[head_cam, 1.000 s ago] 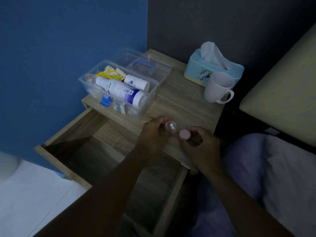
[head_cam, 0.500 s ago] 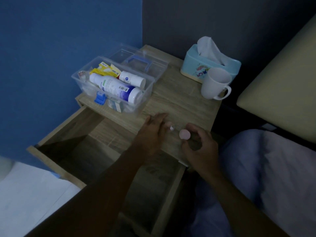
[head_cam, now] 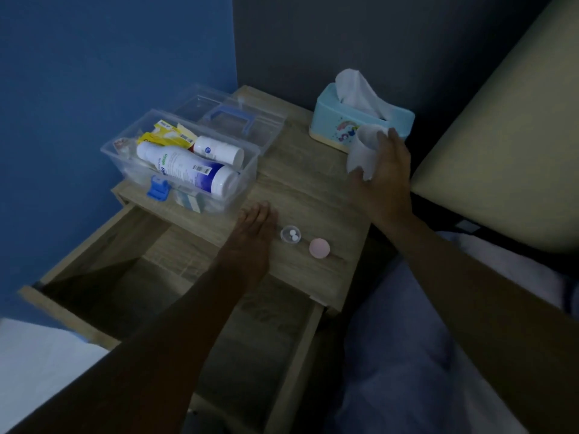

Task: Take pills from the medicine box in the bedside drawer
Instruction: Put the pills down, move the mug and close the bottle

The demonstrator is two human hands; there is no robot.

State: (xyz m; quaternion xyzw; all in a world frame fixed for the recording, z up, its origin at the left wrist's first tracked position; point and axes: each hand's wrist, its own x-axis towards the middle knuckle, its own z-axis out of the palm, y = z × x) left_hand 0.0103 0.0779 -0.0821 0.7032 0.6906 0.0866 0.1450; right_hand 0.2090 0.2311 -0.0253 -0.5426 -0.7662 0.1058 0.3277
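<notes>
The bedside drawer (head_cam: 131,277) is seen pulled open, and the clear medicine box (head_cam: 175,170) is set out on the nightstand top (head_cam: 313,195), lid off, bottles left inside. The left hand (head_cam: 250,239) is laid flat and holds nothing. Just right of its fingertips, a small clear cap (head_cam: 290,234) with two white pills and a pink lid (head_cam: 319,247) are placed. Further right, the white mug (head_cam: 363,151) is being clasped by the right hand (head_cam: 387,177). Swallowing appears to be left.
</notes>
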